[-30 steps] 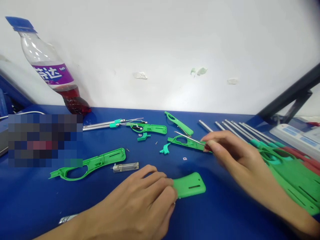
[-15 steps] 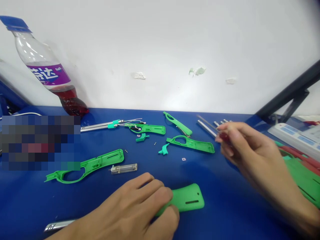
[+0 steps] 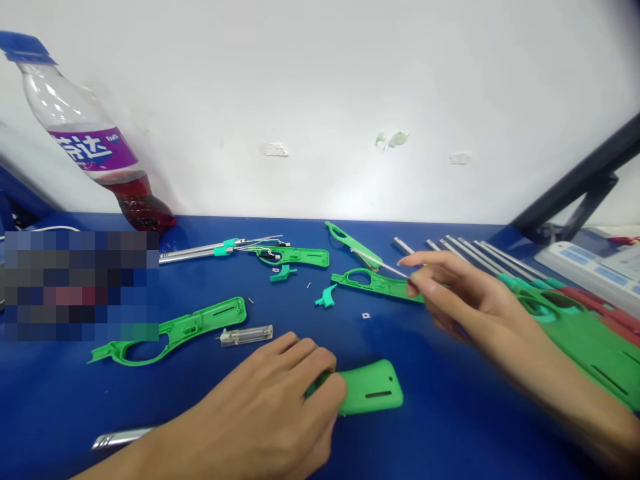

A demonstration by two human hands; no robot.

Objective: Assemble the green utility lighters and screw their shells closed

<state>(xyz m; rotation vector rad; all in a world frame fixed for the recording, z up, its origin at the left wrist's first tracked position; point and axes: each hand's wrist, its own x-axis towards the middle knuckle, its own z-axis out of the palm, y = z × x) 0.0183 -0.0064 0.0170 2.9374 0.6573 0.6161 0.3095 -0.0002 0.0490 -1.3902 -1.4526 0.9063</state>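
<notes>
My left hand (image 3: 280, 397) is closed around a green gas lighter (image 3: 374, 389), pressing it to the blue table; its metal tube (image 3: 117, 438) emerges left of my forearm. My right hand (image 3: 463, 290) pinches a screwdriver, its thin shaft (image 3: 384, 264) pointing left and its handle hidden by my fingers. Below that shaft lies a green half shell (image 3: 395, 287). Near my left hand are a clear fuel tank (image 3: 249, 335) and another green half shell (image 3: 229, 313). Teal triggers (image 3: 327, 297) and small screws (image 3: 309, 285) lie between.
Several green lighters (image 3: 580, 340) with metal tubes are lined up at the right, beside a white power strip (image 3: 585, 267). A soda bottle (image 3: 95, 147) stands back left. Near the wall lie metal tubes with wires (image 3: 200, 252). A black bracket (image 3: 575, 190) rises at the right.
My right hand has moved left with the screwdriver, whose shaft now lies lower and reaches over the half shells. More lighters show at the right. My left hand keeps its hold.
</notes>
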